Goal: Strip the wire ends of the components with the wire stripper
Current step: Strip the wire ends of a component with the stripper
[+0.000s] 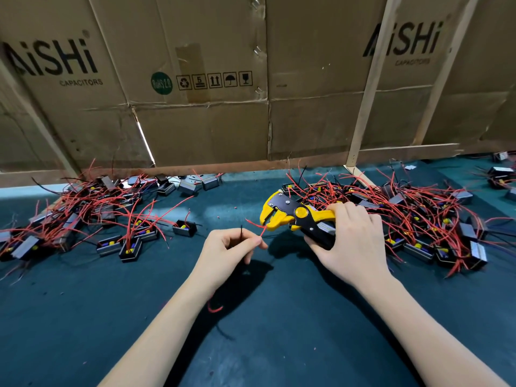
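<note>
My right hand (350, 241) grips the handles of a yellow and black wire stripper (290, 216), jaws pointing left. My left hand (230, 251) pinches a thin red wire (262, 231) between thumb and forefinger, and the wire's end reaches into the stripper's jaws. A short black wire (241, 229) sticks up from the same hand. The component these wires belong to is hidden under my left hand; a red loop (215, 308) shows below the wrist.
Heaps of small black components with red wires lie on the dark green mat: one pile at the left (92, 216), another at the right (424, 219). A single component (184, 228) sits nearby. Cardboard boxes (201, 121) wall off the back.
</note>
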Demonstrator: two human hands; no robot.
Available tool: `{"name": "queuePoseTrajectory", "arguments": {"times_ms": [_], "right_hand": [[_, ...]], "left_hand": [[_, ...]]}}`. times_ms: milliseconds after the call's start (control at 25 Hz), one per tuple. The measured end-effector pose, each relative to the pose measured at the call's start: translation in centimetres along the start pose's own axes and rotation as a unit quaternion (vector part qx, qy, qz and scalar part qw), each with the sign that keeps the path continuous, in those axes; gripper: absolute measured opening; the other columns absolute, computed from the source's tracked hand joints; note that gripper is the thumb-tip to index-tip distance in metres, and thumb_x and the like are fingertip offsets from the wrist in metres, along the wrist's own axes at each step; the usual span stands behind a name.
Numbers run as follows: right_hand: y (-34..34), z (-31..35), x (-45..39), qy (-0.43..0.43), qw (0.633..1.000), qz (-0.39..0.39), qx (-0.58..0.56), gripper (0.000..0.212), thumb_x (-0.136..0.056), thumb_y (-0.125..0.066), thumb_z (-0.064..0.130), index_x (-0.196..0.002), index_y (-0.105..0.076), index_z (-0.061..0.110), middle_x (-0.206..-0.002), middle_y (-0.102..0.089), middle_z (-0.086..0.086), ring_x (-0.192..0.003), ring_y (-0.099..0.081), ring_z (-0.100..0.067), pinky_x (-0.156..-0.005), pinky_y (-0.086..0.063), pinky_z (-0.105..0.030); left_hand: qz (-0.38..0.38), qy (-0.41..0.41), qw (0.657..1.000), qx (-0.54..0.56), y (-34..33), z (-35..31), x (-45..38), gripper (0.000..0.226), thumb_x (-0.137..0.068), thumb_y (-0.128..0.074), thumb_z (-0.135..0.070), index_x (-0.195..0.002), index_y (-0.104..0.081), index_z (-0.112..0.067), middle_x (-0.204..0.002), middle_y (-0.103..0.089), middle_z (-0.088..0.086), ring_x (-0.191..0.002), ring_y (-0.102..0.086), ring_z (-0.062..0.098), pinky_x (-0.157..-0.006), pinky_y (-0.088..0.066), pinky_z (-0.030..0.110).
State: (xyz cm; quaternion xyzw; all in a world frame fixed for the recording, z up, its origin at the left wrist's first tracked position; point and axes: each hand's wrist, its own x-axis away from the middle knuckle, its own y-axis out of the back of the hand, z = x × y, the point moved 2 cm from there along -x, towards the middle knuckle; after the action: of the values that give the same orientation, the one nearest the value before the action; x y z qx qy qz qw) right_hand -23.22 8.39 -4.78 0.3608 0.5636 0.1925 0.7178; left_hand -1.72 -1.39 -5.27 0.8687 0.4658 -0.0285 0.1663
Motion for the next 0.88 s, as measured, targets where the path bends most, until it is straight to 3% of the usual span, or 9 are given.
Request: {"name": "queuePoseTrajectory", "arguments": {"times_ms": [280, 880], "right_hand": [[0.46, 0.47, -0.02, 0.045, 0.998, -0.034, -0.008, 0.051, -0.068, -0.068, 0.053, -0.098, -0.060, 0.013, -0.088, -0.058, -0.002, -0.083, -0.055, -0.031, -0.073, -0.037, -0.041], [0.70, -0.16, -0.21, 0.063, 0.997, -0.048, -0.002, 0.038, -0.061, -0.081, 0.041, -0.082, -0.063, 0.014, -0.071, -0.060, 0.000, -0.070, -0.060, -0.030, -0.064, -0.041, -0.038]], "left_hand": [[-0.026, 0.026, 0.999, -0.038, 0.65, 0.57, -0.24, 0.026, -0.090, -0.066, -0.018, -0.067, -0.076, -0.019, -0.049, -0.050, 0.000, -0.051, -0.040, 0.011, -0.053, -0.033, 0.015], [0.004, -0.002, 0.998, -0.066, 1.04, 0.90, -0.35, 0.021, -0.087, -0.065, -0.028, -0.071, -0.076, -0.023, -0.046, -0.050, -0.005, -0.048, -0.039, 0.007, -0.048, -0.031, 0.014]]}}
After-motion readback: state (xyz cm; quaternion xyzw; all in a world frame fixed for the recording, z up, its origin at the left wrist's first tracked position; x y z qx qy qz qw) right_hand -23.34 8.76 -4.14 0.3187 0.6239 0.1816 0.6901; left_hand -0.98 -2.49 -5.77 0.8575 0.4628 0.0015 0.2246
